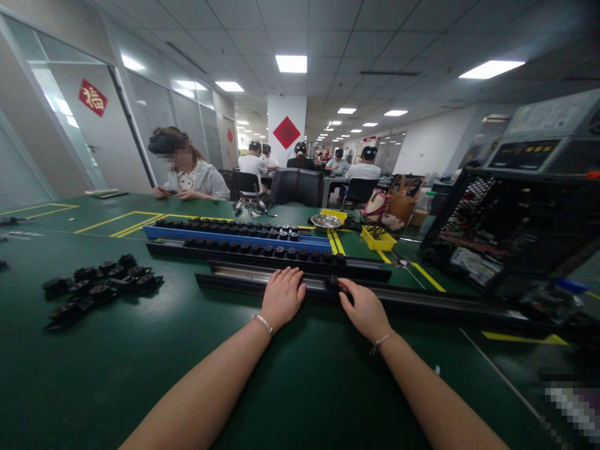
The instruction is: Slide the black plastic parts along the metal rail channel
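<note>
My left hand (283, 296) lies flat over the front edge of a long black channel rail (412, 299), fingers stretched across it. At the rail's middle sits a small black part (332, 282), with my right hand (366, 306) closed on its right side, thumb and forefinger at it. Behind runs a second black rail (164, 249) with a row of small black parts along it. Beyond that, a blue rail (225, 237) also carries black parts. A loose pile of black parts (100, 286) rests on the green table at the left.
A metal dish (326, 222) and a yellow tray (377, 240) stand behind the rails. An open computer case (497, 231) is at the right, bags (402, 199) behind. A person (187, 169) sits across the table (178, 362) at the left, others farther back.
</note>
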The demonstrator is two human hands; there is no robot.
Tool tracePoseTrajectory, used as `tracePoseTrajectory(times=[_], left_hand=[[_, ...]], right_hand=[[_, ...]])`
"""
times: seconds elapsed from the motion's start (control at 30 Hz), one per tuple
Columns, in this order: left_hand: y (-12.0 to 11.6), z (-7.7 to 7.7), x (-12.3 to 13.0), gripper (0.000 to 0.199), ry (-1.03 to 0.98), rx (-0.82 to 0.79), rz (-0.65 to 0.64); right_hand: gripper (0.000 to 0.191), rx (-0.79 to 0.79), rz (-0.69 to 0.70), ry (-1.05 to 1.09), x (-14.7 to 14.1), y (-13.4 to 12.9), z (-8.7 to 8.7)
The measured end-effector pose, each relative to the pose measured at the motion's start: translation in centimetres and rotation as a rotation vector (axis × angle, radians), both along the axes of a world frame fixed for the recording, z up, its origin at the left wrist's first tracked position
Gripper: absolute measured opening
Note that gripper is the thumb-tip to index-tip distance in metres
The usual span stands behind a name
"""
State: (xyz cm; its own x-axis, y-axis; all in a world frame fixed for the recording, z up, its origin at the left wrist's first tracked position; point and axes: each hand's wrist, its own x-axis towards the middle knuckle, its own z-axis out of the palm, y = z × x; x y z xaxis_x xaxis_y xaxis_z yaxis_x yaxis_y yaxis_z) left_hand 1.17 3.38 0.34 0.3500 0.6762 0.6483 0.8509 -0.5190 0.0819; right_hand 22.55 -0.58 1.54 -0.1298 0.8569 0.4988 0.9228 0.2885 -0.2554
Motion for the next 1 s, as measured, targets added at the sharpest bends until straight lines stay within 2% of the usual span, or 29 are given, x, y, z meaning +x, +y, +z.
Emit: tracePoseTrajectory(times=[0.37,0.67,1.0], left_hand=[[0.1,-0.1,0.0,0.042,-0.020,-0.038,-0.003],[0.0,-0.1,-0.1,0.045,-0.004,-0.059,0.001],[-1.2,0.6,0.0,0.052,0.154,-0.049,-0.050]], right_hand=[[0.035,-0.026,0.093,-0.117,-0.8,-0.2,0.1],[0.040,-0.070,0.091,-0.164,-1.3,-0.5,0.3],[0.050,-0.053,0.119,-0.249,-2.6,-0.8,0.0]])
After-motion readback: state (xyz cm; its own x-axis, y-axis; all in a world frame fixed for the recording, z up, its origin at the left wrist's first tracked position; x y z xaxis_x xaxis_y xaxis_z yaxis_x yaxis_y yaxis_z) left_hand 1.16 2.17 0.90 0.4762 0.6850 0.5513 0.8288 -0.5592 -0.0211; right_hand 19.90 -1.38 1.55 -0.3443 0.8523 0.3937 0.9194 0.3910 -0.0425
